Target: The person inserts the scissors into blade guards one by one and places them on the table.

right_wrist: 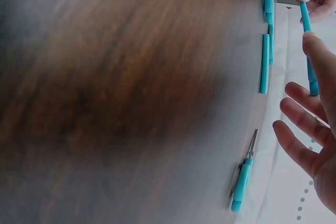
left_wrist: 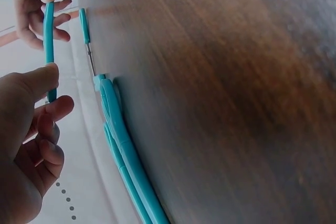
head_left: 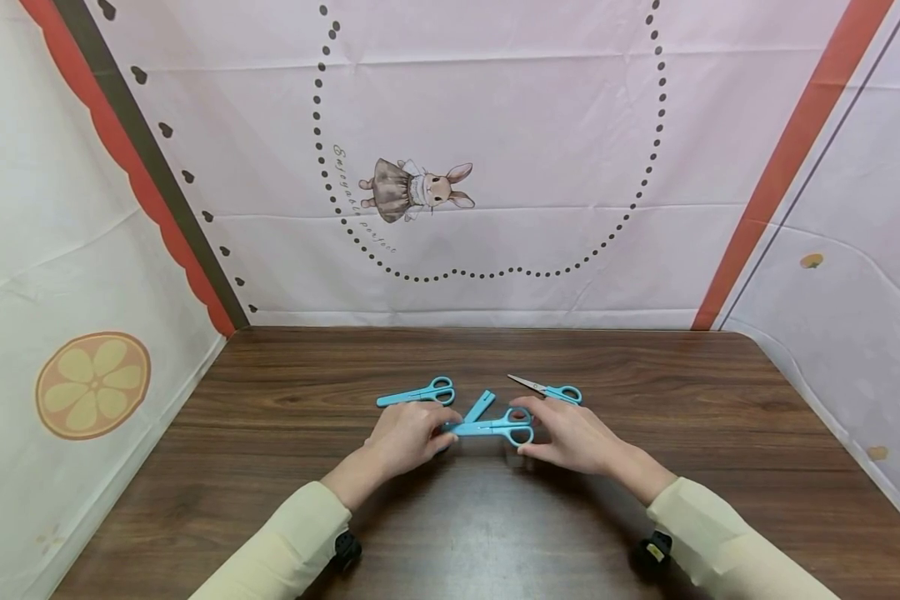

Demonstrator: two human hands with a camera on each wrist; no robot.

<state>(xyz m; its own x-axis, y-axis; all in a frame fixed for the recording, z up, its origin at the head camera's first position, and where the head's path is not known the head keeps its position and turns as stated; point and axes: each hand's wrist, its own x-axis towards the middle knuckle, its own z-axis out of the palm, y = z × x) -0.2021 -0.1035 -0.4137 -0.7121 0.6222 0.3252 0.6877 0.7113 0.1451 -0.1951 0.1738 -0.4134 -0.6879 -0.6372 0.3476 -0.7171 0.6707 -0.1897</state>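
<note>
Between both hands a pair of light-blue scissors point(head_left: 495, 427) is held level above the table, with a blue cover over its blades. My left hand point(head_left: 408, 435) pinches the covered blade end between thumb and fingers. My right hand point(head_left: 573, 433) holds the finger loops, thumb at the near loop and index finger at the far one. In the right wrist view, the held scissors point(right_wrist: 311, 72) pass behind the right thumb, and the other fingers are spread. Clear of the tabletop, the same scissors point(left_wrist: 50, 40) appear edge-on in the left wrist view.
On the brown table point(head_left: 450, 517), covered blue scissors point(head_left: 417, 393) lie behind my left hand. A loose blue blade cover point(head_left: 482, 404) lies behind the held scissors. Scissors with bare metal blades point(head_left: 547, 389) lie behind my right hand. A printed curtain point(head_left: 540, 167) hangs at the back.
</note>
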